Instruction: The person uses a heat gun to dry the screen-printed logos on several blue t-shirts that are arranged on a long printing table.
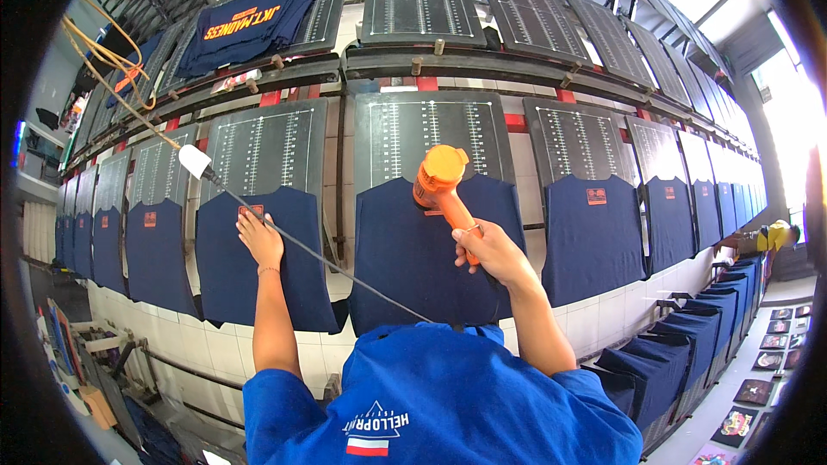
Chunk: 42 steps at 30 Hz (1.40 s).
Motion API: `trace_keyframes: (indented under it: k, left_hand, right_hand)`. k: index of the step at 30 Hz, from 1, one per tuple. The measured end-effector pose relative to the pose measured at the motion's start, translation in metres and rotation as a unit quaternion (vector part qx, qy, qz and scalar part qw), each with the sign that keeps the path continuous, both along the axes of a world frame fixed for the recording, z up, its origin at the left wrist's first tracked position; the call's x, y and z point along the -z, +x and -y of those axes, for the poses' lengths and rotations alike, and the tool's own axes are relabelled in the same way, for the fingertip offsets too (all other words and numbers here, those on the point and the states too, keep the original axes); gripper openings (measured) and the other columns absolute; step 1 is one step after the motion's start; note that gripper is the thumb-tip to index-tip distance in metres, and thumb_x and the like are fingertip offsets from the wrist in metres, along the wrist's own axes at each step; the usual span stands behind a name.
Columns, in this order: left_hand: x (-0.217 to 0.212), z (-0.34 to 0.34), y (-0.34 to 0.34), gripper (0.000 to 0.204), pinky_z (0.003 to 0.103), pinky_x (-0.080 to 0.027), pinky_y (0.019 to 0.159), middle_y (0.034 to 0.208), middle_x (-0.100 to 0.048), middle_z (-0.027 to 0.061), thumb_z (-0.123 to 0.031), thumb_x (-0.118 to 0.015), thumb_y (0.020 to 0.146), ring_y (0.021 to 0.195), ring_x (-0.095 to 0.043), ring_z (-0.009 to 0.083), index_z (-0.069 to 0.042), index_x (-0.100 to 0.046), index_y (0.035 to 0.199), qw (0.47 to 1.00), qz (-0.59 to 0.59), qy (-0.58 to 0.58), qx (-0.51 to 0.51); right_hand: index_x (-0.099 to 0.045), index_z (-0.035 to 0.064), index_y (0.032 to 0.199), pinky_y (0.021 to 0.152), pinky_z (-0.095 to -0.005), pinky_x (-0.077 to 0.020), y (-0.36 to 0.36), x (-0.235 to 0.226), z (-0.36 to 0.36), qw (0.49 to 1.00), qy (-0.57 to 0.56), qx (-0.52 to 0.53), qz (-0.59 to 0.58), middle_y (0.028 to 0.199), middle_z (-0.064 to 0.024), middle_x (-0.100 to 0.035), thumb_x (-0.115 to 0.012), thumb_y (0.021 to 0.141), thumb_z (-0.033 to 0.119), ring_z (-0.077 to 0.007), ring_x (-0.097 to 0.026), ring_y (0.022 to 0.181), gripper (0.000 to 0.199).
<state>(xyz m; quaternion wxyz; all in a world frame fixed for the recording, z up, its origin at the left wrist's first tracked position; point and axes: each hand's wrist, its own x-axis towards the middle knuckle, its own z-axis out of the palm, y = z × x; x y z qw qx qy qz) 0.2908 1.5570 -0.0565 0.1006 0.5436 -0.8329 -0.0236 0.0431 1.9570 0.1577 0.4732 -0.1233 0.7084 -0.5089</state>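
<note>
Right hand (484, 250) curls around the handle of an orange heat gun (444, 170), which is held above the upper part of the middle navy shirt (405, 250) and partly hides the orange print there. Left hand (262, 241) lies flat, palm down with fingers extended, on the next navy shirt (276, 280) to the left, its fingertips at that shirt's small orange print (251, 209). Both shirts are draped over dark boards marked with white scales, one board (431, 120) showing behind the tool. A dark cable (323, 258) slants across the left shirt from a white connector (194, 159). More navy shirts continue along the row on either side.
</note>
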Motion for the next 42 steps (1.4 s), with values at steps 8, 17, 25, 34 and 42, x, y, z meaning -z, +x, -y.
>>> trace_keyframes:
  k: [8,17,25,34,42]
  left_hand:
    - [-0.060,-0.155,0.010,0.042,0.048,-0.029,0.115,0.150,-0.037,0.0261,-0.005,-0.048,0.093,0.140,-0.036,0.0403,0.004,-0.050,0.134,0.941,-0.201,0.124,0.241]
    - [-0.079,-0.298,-0.008,0.034,0.035,-0.050,0.096,0.121,-0.065,0.0145,-0.018,-0.046,0.104,0.108,-0.064,0.0233,0.004,-0.056,0.128,0.578,-0.207,0.761,0.209]
    - [-0.106,-0.383,-0.107,0.034,0.033,-0.049,0.095,0.115,-0.069,0.0138,-0.022,-0.049,0.103,0.107,-0.065,0.0213,-0.001,-0.064,0.124,0.557,-0.076,0.705,0.433]
    - [-0.094,-0.529,-0.225,0.037,0.036,-0.049,0.094,0.115,-0.069,0.0148,-0.030,-0.050,0.102,0.105,-0.066,0.0261,-0.008,-0.065,0.127,0.509,-0.007,0.653,0.561]
    - [-0.089,-0.628,-0.280,0.035,0.036,-0.052,0.083,0.103,-0.072,0.0166,-0.030,-0.055,0.098,0.091,-0.068,0.0268,-0.008,-0.068,0.123,0.581,-0.030,0.618,0.529]
  right_hand:
    - [-0.058,-0.0003,0.107,0.058,-0.0287,-0.0525,-0.013,-0.002,-0.011,0.995,0.056,0.043,-0.067,0.081,-0.0055,-0.064,-0.062,0.093,0.037,-0.0131,-0.065,0.069,0.040]
    - [-0.056,0.0001,0.101,0.052,-0.0238,-0.0484,-0.016,-0.004,-0.072,0.999,-0.021,0.036,0.022,0.079,-0.0031,-0.059,-0.060,0.096,0.035,-0.0115,-0.063,0.068,0.035]
    - [-0.057,0.0004,0.103,0.053,-0.0217,-0.0477,-0.059,-0.019,-0.182,0.994,-0.053,0.088,0.033,0.080,-0.0039,-0.062,-0.060,0.096,0.034,-0.0099,-0.063,0.066,0.035]
    - [-0.055,-0.0004,0.110,0.051,-0.0233,-0.0490,-0.158,-0.019,-0.365,0.986,-0.025,0.161,0.012,0.079,-0.0046,-0.062,-0.059,0.097,0.033,-0.0115,-0.063,0.066,0.036]
    - [-0.056,-0.0005,0.104,0.051,-0.0230,-0.0486,-0.254,-0.029,-0.436,0.994,-0.001,0.099,-0.041,0.076,-0.0048,-0.061,-0.059,0.098,0.035,-0.0111,-0.063,0.065,0.037]
